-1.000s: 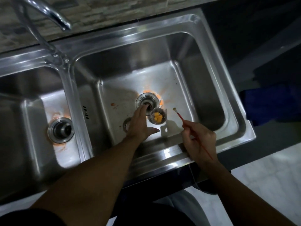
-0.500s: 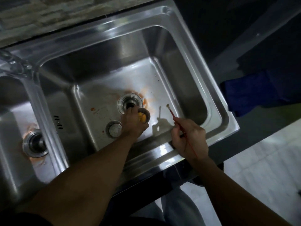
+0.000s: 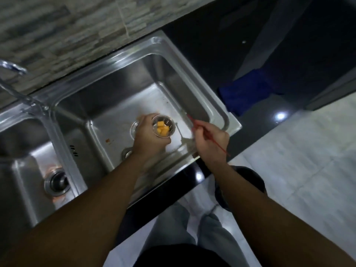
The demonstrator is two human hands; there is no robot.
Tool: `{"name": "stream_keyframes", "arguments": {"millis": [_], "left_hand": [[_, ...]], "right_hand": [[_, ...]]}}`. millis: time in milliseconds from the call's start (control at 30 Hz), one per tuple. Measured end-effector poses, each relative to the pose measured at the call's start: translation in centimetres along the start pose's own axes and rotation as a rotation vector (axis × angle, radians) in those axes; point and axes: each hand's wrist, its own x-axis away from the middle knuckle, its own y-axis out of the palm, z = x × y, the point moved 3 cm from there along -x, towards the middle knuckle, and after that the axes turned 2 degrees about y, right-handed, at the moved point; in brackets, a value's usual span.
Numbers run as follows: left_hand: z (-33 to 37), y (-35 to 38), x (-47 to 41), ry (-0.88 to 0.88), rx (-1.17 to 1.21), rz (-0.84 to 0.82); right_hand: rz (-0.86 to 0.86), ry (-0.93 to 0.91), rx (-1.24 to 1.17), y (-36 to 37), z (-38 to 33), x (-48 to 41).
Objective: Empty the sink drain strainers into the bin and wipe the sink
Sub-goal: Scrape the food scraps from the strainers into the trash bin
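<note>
My left hand (image 3: 148, 137) grips a small metal drain strainer (image 3: 164, 125) with orange food pieces in it, lifted above the floor of the right sink basin (image 3: 119, 116). The open drain (image 3: 134, 128) shows partly behind that hand, and a round stopper (image 3: 126, 152) lies on the basin floor near my wrist. My right hand (image 3: 211, 140) pinches a thin red brush (image 3: 194, 123) over the basin's front right corner. The left basin's drain (image 3: 56, 182) has orange residue around it. A dark round bin (image 3: 248, 178) stands on the floor below my right forearm.
A faucet (image 3: 13, 69) rises at the far left behind the divider. A blue cloth (image 3: 244, 95) lies on the dark counter to the right of the sink. Pale floor tiles spread to the right. An orange stain (image 3: 107, 140) marks the right basin floor.
My left hand has closed round the strainer with the orange pieces and lifted it off the basin floor. The view has swung right and down, showing the bin.
</note>
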Motion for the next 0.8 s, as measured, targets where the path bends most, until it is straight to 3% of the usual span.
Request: {"name": "stream_keyframes", "arguments": {"millis": [200, 433, 600, 800], "left_hand": [[9.3, 5.3, 2.0, 0.184, 0.066, -0.099], [15.9, 17.5, 5.9, 0.243, 0.179, -0.371], [15.9, 26.5, 8.9, 0.186, 0.118, -0.513], [12.1, 36.3, 10.8, 0.13, -0.056, -0.658]], "right_hand": [[0.284, 0.062, -0.168, -11.3, 1.1, -0.3], [0.499, 0.164, -0.217, -23.2, 5.0, 2.1], [0.601, 0.21, -0.182, -28.9, 10.3, 5.2], [0.6, 0.267, -0.083, -32.4, 17.9, 10.0]]}}
